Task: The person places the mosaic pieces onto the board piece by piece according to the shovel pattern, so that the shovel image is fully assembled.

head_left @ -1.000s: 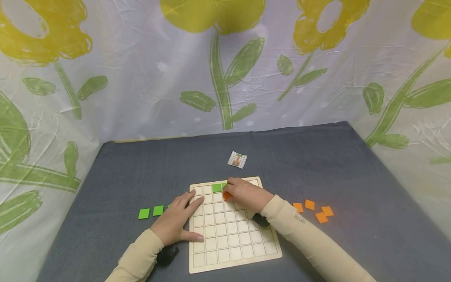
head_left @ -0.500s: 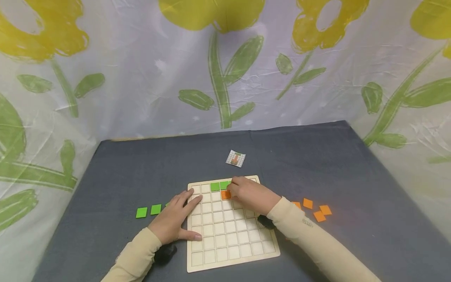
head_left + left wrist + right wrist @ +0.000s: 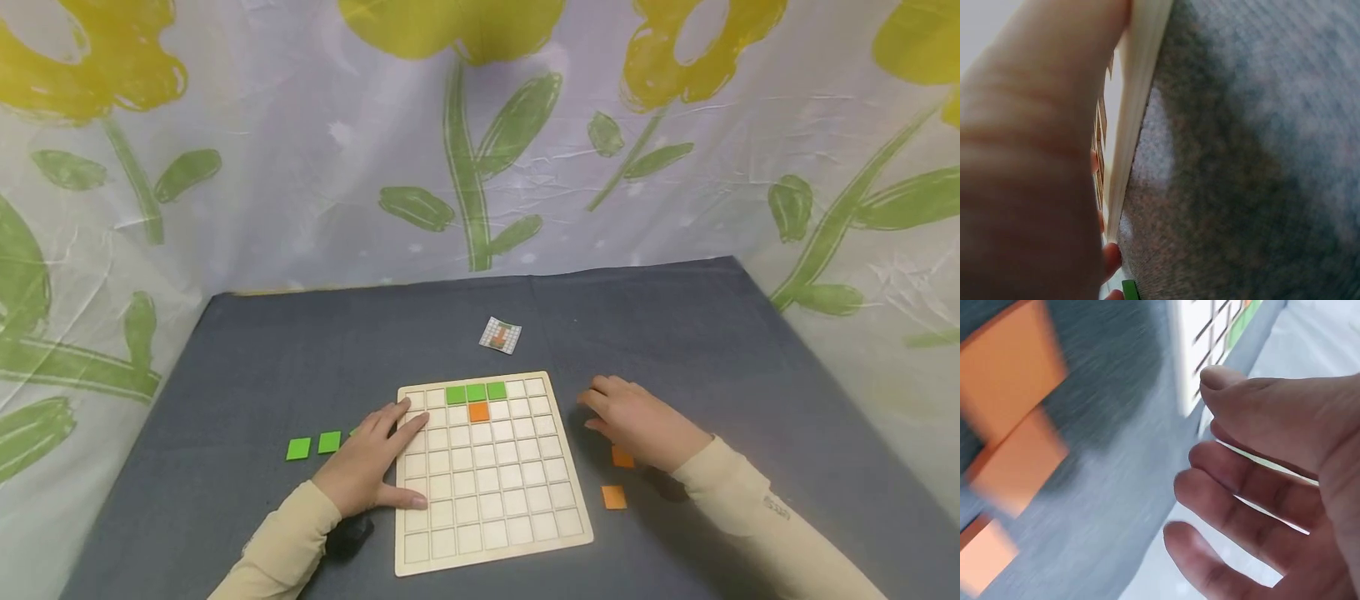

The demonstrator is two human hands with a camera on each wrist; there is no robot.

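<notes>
A pale wooden grid board lies on the dark cloth. My left hand rests along its left edge, fingers spread and thumb on the surface. In the top row sit three green tiles side by side, and one orange tile fills a cell below the middle one. Off the board's right side my right hand hovers with loosely bent fingers, holding nothing. Loose orange tiles lie below it on the cloth; others are hidden by the hand, and several show blurred in the right wrist view.
Left of my left hand lie loose green tiles, one partly covered by the hand. A small card printed with a coloured grid pattern lies beyond the board. A flower-printed curtain stands behind the table.
My right hand has left the board's top rows and moved right, over the orange tiles. It uncovers the third green tile in the top row. The left hand stays on the board's edge.
</notes>
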